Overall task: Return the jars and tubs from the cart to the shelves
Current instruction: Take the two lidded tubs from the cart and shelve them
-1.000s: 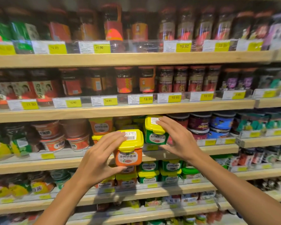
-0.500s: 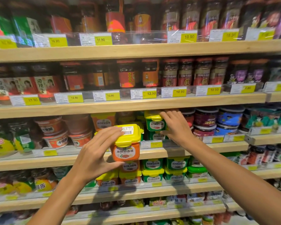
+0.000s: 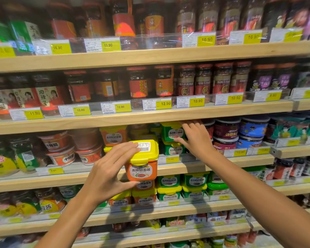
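While the left hand (image 3: 104, 178) pinches an orange tub with a yellow lid (image 3: 143, 161) in front of the third shelf (image 3: 177, 168), fingers on the lid and thumb under the base, the right hand (image 3: 195, 136) wraps a green tub with a yellow lid (image 3: 172, 131) sitting atop another green tub (image 3: 172, 149) on that shelf, just left of dark round jars (image 3: 225, 128).

Risk: the stacked green tub may tip or slide off if pushed off-centre. The orange tub, pinched one-handed, may slip.

Versus a second ago: the green tub has gone from in front of the shelf to seated on the stack. The orange tub stays held out front.
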